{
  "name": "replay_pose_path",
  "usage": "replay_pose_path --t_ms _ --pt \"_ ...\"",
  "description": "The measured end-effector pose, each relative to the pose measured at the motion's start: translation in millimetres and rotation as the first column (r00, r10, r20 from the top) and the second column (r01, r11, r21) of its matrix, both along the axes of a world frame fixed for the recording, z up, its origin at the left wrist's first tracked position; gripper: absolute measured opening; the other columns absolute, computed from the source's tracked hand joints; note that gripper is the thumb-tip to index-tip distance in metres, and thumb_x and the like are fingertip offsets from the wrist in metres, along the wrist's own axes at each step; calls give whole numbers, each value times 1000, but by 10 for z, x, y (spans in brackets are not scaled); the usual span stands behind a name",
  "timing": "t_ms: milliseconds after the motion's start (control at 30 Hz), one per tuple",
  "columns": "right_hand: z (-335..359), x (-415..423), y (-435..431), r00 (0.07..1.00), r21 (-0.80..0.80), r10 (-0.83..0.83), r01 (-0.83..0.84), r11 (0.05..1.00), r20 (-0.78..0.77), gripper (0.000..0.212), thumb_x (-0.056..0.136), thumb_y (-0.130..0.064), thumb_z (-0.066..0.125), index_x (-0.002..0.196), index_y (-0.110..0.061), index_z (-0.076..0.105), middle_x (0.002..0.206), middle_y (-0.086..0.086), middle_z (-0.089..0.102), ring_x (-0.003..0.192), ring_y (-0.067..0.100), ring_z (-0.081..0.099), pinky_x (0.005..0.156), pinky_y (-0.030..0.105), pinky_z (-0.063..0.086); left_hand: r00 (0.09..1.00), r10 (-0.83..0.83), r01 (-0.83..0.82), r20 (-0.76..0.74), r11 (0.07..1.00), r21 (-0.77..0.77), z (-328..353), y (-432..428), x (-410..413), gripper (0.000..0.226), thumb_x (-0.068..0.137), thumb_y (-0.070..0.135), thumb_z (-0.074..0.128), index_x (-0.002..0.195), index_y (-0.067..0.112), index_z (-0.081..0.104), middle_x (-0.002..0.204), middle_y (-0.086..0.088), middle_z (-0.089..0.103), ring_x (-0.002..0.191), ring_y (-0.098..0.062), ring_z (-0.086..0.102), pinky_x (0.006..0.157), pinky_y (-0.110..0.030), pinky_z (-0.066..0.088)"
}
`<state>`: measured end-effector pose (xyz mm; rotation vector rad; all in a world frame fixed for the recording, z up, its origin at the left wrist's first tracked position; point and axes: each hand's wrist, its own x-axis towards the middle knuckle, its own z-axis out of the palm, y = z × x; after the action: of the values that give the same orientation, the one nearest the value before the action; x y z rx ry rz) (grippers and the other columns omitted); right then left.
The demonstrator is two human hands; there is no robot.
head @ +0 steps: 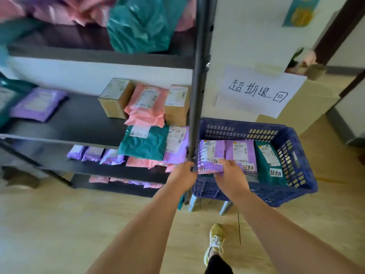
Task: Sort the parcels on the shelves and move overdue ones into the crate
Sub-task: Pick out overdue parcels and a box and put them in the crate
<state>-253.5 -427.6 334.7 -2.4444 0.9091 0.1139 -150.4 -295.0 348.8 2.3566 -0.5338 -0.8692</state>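
Several purple parcels (pixel 211 153) were gripped as one stack by the right hand (pixel 231 172), just above its knuckles, at the blue crate (pixel 296 155). The left hand (pixel 183 173) was curled at the stack's left edge (whether parcel or shelf post (pixel 199 76) was held could not be told). A teal parcel (pixel 264 165) was propped right of the right hand.

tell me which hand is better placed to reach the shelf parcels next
Left, probably. The left hand is by the shelf post, next to the pink parcels; the right hand holds a purple parcel in the blue crate.
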Motion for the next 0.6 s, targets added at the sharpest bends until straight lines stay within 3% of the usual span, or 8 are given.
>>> replay_pose_path --t_ms 100,267,400,600 --pt "122 127 534 999 20 41 -41 999 27 51 95 -22 52 145 -20 42 145 7 43 133 29 41 108 43 39 997 71 -70 40 997 -27 206 543 141 36 95 21 52 130 14 57 131 -10 61 118 -32 58 98 -35 47" --pt "384 498 1382 980 15 151 -154 988 126 48 94 -26 58 140 -20 47 141 5 47 130 25 45 107 39 40 972 210 -207 105 978 -35 505 1497 414 42 97 20 47 139 18 49 141 -5 53 122 -27 55 97 -34 44" --pt "545 891 1892 947 18 254 -262 965 196 49 94 -20 58 141 -16 45 142 8 48 131 25 43 108 41 40 943 306 -305 127 952 -29 616 2095 683 42 98 22 45 140 20 49 137 -7 56 115 -29 60 93 -35 49" --pt "659 1614 2486 899 12 372 -385 923 231 48 94 -19 59 141 -18 48 139 5 49 126 21 48 101 33 42 885 450 -448 119 893 -46 635 2745 1207 42 100 24 47 141 17 47 139 -4 55 121 -27 56 98 -32 48"
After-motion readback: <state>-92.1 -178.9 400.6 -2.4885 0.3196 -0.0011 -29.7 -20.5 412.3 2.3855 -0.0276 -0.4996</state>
